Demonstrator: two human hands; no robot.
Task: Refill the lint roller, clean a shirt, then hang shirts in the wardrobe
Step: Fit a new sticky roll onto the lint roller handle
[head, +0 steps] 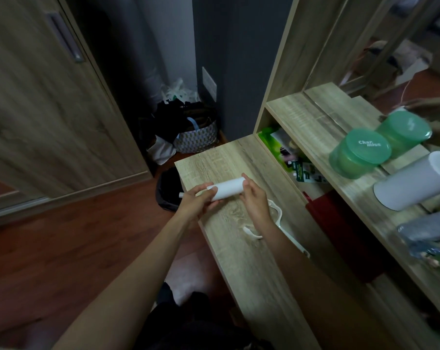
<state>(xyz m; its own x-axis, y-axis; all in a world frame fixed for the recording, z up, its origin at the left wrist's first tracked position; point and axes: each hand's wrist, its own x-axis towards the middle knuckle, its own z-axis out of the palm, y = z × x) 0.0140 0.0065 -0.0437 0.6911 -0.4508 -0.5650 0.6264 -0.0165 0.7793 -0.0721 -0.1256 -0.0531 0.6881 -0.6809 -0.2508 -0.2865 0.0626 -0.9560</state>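
Smooth white cylindrical roll, woodgrain desk

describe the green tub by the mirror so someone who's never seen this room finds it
Look at the upper wooden shelf under the mirror. The green tub stands on it beside a white cylinder. It alone has white lettering on its round green lid; the green shape behind looks like its reflection.

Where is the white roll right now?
The white roll is mid-frame in the head view, held between left hand and right hand over the wooden desk.
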